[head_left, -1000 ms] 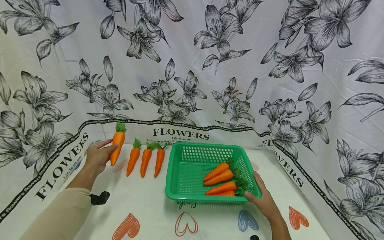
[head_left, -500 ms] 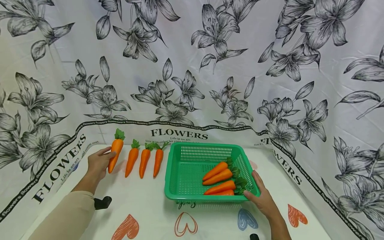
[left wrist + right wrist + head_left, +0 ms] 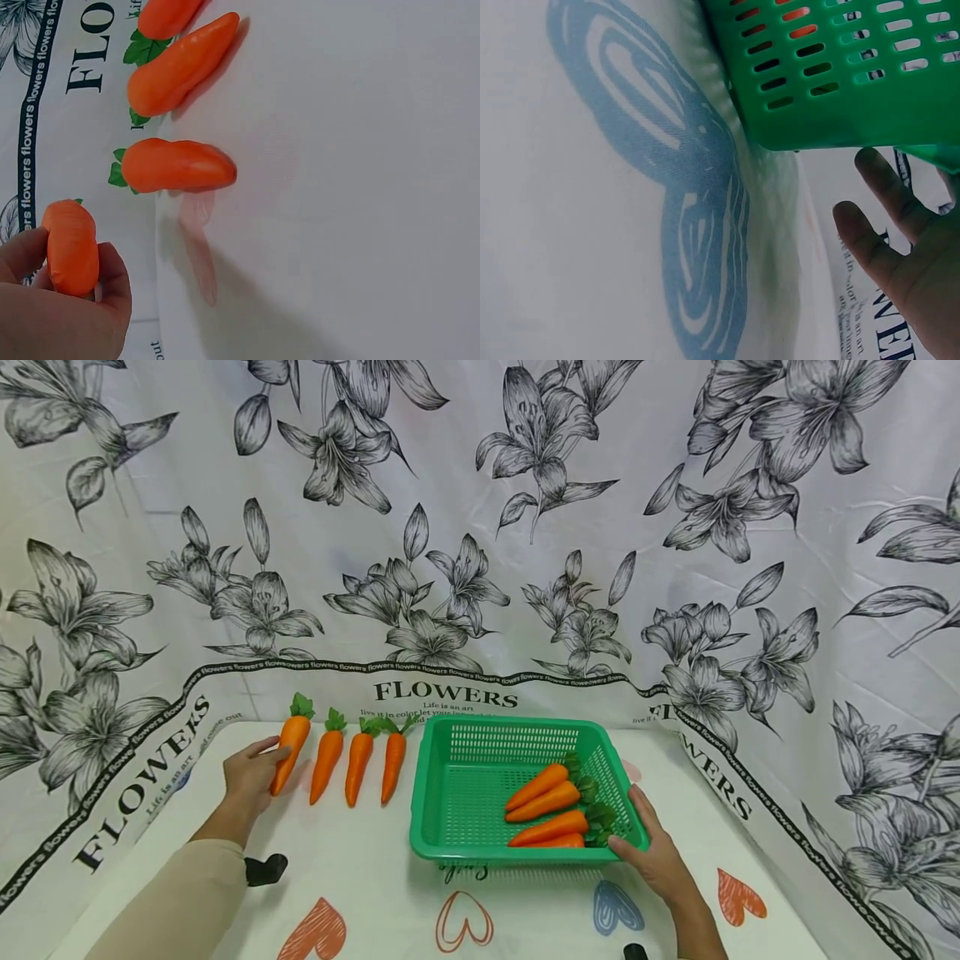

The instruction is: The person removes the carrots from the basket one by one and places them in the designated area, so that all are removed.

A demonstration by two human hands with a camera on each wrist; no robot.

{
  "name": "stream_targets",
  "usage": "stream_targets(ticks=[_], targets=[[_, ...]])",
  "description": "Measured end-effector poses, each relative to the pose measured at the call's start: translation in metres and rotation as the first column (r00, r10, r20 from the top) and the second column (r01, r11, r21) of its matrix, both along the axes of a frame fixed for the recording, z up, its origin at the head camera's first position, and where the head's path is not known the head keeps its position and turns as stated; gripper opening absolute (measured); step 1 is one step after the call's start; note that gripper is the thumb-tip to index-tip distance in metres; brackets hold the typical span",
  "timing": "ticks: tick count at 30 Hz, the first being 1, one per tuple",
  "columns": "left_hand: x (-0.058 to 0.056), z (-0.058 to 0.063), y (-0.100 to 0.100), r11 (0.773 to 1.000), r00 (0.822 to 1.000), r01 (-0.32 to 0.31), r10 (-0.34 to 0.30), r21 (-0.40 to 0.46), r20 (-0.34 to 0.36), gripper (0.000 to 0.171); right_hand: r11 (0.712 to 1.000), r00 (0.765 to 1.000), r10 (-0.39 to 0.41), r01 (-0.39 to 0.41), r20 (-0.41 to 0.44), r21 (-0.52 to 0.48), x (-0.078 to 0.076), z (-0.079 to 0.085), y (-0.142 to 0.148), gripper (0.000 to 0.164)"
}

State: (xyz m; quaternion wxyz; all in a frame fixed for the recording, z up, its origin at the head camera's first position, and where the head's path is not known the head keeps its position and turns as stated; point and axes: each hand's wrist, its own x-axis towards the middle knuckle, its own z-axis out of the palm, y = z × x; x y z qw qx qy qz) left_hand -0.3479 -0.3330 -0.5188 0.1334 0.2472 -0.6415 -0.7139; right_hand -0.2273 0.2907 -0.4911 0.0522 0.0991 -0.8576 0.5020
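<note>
- From here I'm seeing the left hand (image 3: 251, 774) pinching one carrot (image 3: 292, 753) between thumb and fingers, its leaves pointing toward one o'clock
- Three loose carrots (image 3: 358, 770) are lying side by side on the white cloth (image 3: 360, 893) at its three o'clock
- Beyond them at three o'clock, the green basket (image 3: 487, 852) is holding four carrots (image 3: 543, 802)
- The right hand (image 3: 660, 856) is bracketing the basket's four o'clock corner, fingers spreading straight, not curling round anything
</note>
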Motion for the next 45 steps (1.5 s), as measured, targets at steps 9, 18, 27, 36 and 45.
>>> stream_targets(ticks=[9,18,27,36,45], targets=[[-0.001,-0.008,0.004,0.996,0.989,-0.060,0.069,-0.071,0.133,0.058,1.000,1.000,-0.011,0.011,0.009,-0.001,-0.001,-0.003,0.000,0.079],[0.024,0.027,0.027,0.991,0.979,-0.040,0.065,-0.127,0.195,0.053,1.000,1.000,-0.030,0.030,0.002,0.005,-0.002,-0.003,0.000,0.079],[0.016,0.009,0.025,0.963,0.962,-0.011,0.085,-0.270,0.261,0.048,0.999,0.999,-0.029,0.029,0.012,0.016,-0.002,-0.004,0.000,0.079],[0.013,0.002,0.024,0.940,0.968,-0.011,0.096,-0.340,0.233,0.044,0.999,0.999,-0.041,0.041,0.022,0.013,0.000,-0.001,-0.002,0.078],[0.016,0.004,0.025,0.921,0.968,0.032,0.068,-0.388,0.240,0.047,0.999,0.999,-0.030,0.030,0.011,0.030,0.003,0.005,-0.005,0.079]])
